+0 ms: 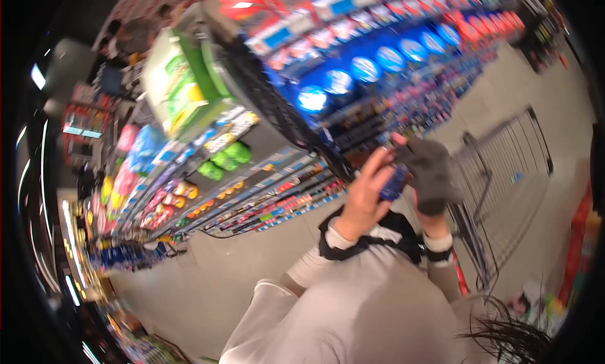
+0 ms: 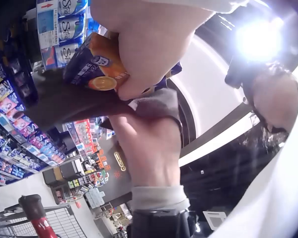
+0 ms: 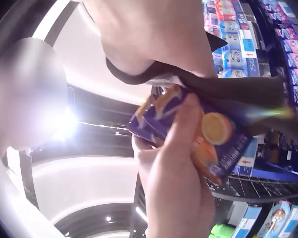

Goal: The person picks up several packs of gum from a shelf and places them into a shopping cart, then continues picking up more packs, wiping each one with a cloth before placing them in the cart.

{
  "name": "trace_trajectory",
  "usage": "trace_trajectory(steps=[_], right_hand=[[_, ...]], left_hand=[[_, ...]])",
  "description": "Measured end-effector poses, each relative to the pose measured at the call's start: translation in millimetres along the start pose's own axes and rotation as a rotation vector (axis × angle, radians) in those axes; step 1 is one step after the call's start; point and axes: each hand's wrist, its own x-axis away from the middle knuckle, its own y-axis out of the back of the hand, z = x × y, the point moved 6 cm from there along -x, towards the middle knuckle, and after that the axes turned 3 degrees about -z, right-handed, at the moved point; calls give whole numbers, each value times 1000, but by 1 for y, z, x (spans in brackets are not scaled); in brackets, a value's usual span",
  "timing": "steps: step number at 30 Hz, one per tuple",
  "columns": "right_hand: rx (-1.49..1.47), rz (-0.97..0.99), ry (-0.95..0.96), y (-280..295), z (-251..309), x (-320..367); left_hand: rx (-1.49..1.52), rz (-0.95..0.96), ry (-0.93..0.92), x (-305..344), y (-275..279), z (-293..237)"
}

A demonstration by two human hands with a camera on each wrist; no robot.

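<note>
In the head view my left hand (image 1: 360, 203), fingers partly spread, holds a small purple pack (image 1: 394, 182). The right wrist view shows that pack (image 3: 216, 131) closer: purple with orange-slice pictures, more purple edges stacked beside it. The holding hand (image 3: 176, 168) has one digit along its front. My right hand (image 1: 430, 220) grips a soft dark grey cloth item (image 1: 430, 175), which covers most of that hand. In the left wrist view the cloth (image 2: 84, 101) stretches out between the hand (image 2: 144, 144) and the pack (image 2: 97, 67). The two hands are close together.
Store shelves with blue-lidded tubs (image 1: 365, 69) stand ahead. A shelf end with green items (image 1: 224, 161) and a large green-and-white pack (image 1: 179, 86) is at left. A wire shopping cart (image 1: 504, 187) stands at right on the tiled floor (image 1: 208, 288).
</note>
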Motion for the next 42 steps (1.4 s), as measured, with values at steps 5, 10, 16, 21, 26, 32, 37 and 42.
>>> trace_trajectory(steps=[5,10,16,21,26,32,37,42], right_hand=[[-365,126,-104,-18,-1,3],[-1059,-45,-589,-33,-61,21],[-1006,-211,-557,-54,-83,43],[-303,20,-109,-62,-30,17],[77,98,256,-68,-25,19],[0,93,85,-72,-12,7],[-89,214,-25,-76,-51,24],[-992,-166,-494,-81,-81,43]], left_hand=[[-114,52,99,0,3,-6],[92,-28,246,-2,8,7],[821,-270,595,-8,15,19],[1206,-443,846,7,10,58],[1773,-409,1041,22,-16,69],[1573,-549,1128,29,-13,80],[1624,-591,1133,50,-23,94],[1723,-526,1080,43,-20,88]])
